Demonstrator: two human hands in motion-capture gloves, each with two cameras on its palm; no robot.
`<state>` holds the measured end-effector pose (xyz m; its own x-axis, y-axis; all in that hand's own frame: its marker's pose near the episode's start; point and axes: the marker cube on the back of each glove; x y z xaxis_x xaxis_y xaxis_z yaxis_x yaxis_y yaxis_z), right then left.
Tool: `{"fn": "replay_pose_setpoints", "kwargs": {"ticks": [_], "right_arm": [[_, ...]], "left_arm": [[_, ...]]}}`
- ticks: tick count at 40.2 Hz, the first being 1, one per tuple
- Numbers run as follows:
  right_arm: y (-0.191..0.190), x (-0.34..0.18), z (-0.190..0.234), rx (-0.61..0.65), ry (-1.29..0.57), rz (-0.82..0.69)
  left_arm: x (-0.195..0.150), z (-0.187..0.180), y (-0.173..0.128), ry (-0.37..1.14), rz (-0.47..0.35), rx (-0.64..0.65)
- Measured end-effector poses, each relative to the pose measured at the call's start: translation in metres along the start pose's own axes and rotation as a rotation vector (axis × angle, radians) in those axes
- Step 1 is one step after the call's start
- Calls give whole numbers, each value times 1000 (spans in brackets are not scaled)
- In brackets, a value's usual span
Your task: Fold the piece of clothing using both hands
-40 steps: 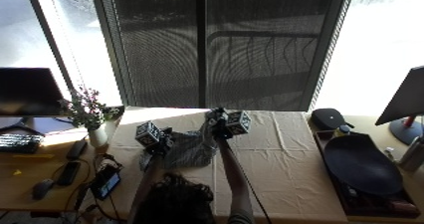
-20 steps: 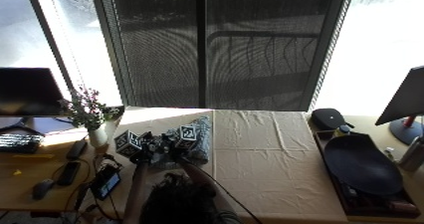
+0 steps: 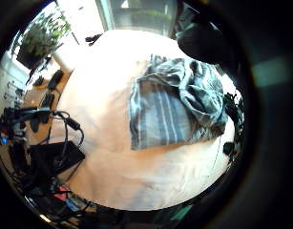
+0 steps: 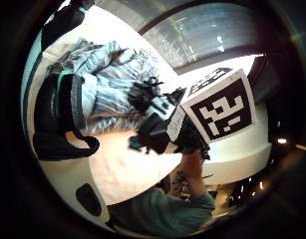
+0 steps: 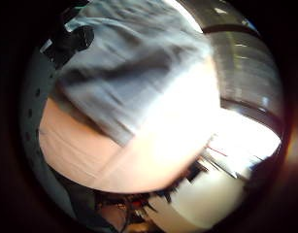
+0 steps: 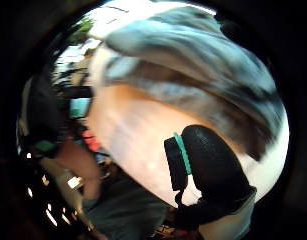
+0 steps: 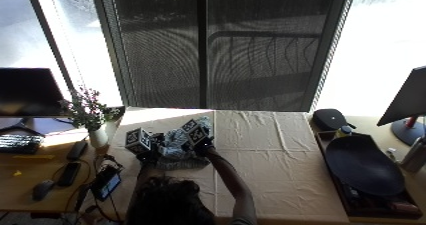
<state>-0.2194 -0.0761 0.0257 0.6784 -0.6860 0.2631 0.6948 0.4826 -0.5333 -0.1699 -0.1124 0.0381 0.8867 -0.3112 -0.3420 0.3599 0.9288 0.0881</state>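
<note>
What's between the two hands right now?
In the outside view, the bunched grey striped garment lies on the tablecloth between the left hand and right hand.

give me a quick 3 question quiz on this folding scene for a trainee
1. True or false: the garment lies at the right end of the table, beside the dark tray.
2. Which stands nearest the garment? A) the plant B) the right-hand monitor C) the keyboard
3. Fill in: the left hand and right hand are both at the ______.

Key
1. False. It lies near the table's left end.
2. A. The plant stands just off the table's left end.
3. Garment. One hand is at each side of it; whether the fingers grip cloth cannot be seen.
</note>
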Motion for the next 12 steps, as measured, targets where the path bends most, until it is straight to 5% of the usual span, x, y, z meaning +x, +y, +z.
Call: {"fn": "replay_pose_setpoints", "kwargs": {"ticks": [7,12], "right_arm": [[70,81,15,-152,52,221],[143,153,12,0,154,790]], "left_arm": [[34,23,-5,-206,172,-21],[57,44,-5,-322,229,-46]]}}
